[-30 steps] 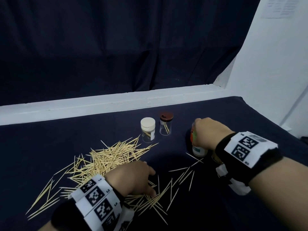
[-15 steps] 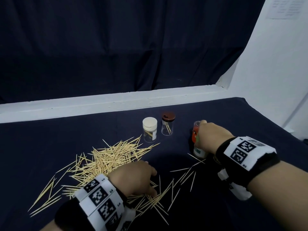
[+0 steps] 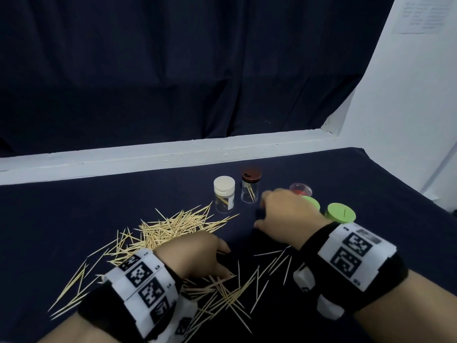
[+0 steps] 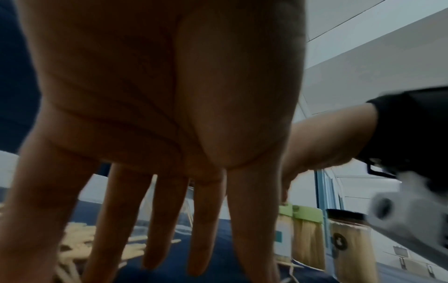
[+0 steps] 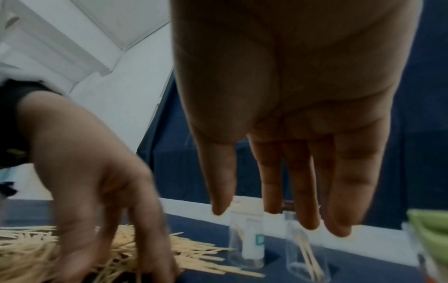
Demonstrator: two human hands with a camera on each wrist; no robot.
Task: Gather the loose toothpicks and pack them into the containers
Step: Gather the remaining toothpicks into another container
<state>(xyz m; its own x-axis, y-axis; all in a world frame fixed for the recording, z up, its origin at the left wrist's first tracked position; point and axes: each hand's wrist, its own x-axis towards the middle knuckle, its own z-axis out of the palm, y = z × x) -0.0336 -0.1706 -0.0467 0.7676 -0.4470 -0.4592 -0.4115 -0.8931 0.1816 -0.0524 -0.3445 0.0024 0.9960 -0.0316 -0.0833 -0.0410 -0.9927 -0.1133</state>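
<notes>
while left hand [image 3: 197, 256] rests on toothpicks [image 3: 170, 229] – right hand [image 3: 286, 216] hovers.

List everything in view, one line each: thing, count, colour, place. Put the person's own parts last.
loose toothpicks: many, pale wood, scattered on the table's near left and centre
white-lidded jar: one, clear, few toothpicks inside, mid-table
brown-lidded jar: one, clear, few toothpicks inside, right of the white-lidded jar
green-lidded jars: two, full of toothpicks, by the right hand
red-topped container: one, clear cover, behind the green-lidded jars
table: one, dark blue cloth
curtain: dark, behind the table
wristbands: two, black and white, on the wrists
left hand: fingers down on the toothpicks
right hand: open, holding nothing, above the table
</notes>
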